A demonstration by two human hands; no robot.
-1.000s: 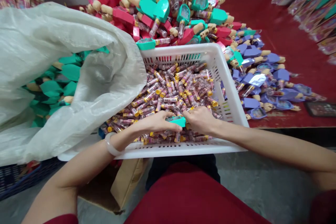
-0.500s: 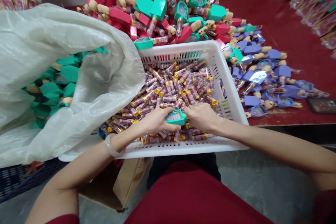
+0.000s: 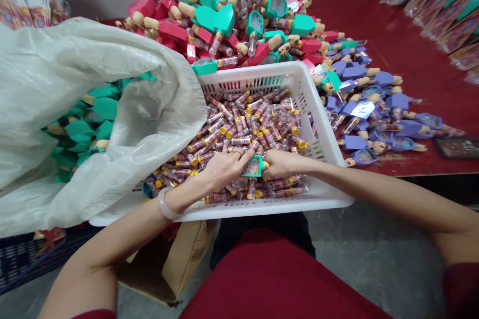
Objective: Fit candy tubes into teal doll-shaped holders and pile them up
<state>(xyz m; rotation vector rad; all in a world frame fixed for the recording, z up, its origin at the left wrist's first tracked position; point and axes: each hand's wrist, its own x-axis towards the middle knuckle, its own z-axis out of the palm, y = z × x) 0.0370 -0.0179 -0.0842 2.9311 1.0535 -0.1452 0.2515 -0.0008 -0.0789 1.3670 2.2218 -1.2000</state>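
Over the heap of small clear tubes with yellow caps (image 3: 239, 124), my two hands meet at one green plastic toy case (image 3: 253, 166) with a clear window. My left hand (image 3: 226, 165) holds the case from its left side, with a finger along its upper edge. My right hand (image 3: 280, 163) is closed at the other end, around a yellow-capped tube (image 3: 265, 165) that meets the case. Most of that tube is hidden by my fingers. The heap lies in a white plastic basket (image 3: 325, 159).
A whitish sack (image 3: 149, 60) of green toy pieces (image 3: 80, 129) overlaps the basket's left. Behind stand piles of red and green toys (image 3: 224, 20) and purple toys (image 3: 385, 89) on a red table (image 3: 422, 55). Packed toys (image 3: 449, 5) sit back right. A cardboard box (image 3: 183, 259) is below.
My left fingers have shifted from gripping the green case's sides to lying across its upper edge. The yellow end at my right fingers now shows. The view has shifted slightly.
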